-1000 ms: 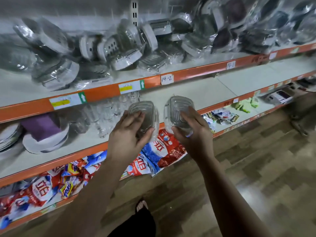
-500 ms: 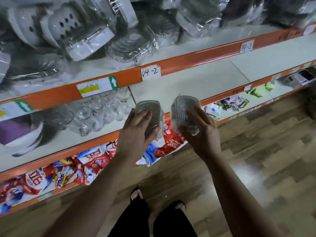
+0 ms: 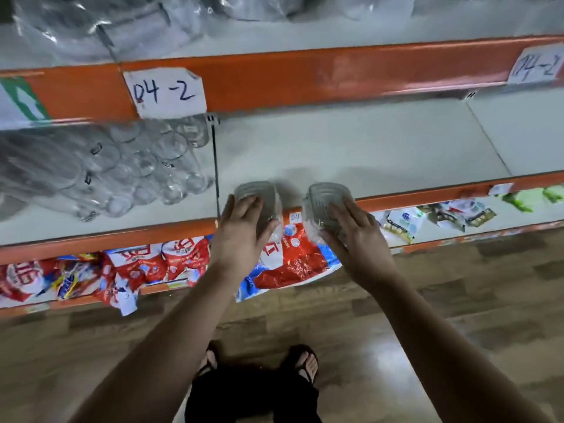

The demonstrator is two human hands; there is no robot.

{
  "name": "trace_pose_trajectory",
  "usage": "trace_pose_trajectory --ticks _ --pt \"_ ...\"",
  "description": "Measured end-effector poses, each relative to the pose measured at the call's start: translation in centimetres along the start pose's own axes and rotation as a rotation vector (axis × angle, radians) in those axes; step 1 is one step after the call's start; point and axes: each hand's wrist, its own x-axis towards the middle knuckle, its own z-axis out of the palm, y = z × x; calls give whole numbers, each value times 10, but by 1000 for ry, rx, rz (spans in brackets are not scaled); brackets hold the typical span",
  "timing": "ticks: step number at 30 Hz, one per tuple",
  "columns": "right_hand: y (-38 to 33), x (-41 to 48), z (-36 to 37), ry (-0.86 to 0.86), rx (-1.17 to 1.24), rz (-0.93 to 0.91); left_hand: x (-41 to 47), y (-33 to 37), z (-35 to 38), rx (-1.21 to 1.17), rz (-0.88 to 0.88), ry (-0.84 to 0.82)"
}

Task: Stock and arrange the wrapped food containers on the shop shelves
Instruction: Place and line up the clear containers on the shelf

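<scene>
So left hand (image 3: pixel 241 230) is gripping one clear plastic-wrapped food container (image 3: pixel 254 192), right hand (image 3: pixel 357 239) is gripping a second container (image 3: pixel 323 196), both hovering at the grey shelf (image 3: pixel 351 148) edge. Next they're probably needing a level set-down just ahead, side by side.

Two clear, ribbed, rounded-rectangular tubs in thin plastic wrap are side by side, slightly apart, at the front lip of the pale shelf (image 3: pixel 335 148), the left container (image 3: pixel 254 193) gripped by the left hand (image 3: pixel 241 236), the right container (image 3: pixel 326 196) by the right hand (image 3: pixel 358 239).
</scene>
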Motion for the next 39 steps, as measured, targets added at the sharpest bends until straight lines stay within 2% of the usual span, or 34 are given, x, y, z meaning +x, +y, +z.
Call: trace_pose_trajectory --ticks 7,14,18,22,25,27,28,33,39 --pt "38 52 26 -65 -76 -62 74 -24 49 159 -25 -43" --pt "48 73 42 -24 -71 -104 171 -43 48 293 11 -1" --pt "52 79 52 17 -42 -107 201 -47 49 187 -61 -85" --pt "56 84 61 41 -33 -100 189 -52 56 99 -46 -61" --pt "55 96 68 49 -58 -124 148 -58 64 43 44 170" --pt "54 109 72 46 -93 -132 121 -65 71 18 10 318" --pt "54 117 74 37 -103 -123 112 -69 75 20 -29 335" --pt "44 160 80 6 -167 -88 101 -82 93 53 -185 215" --pt "28 212 72 -28 -206 -64 103 -83 92 91 -148 170"
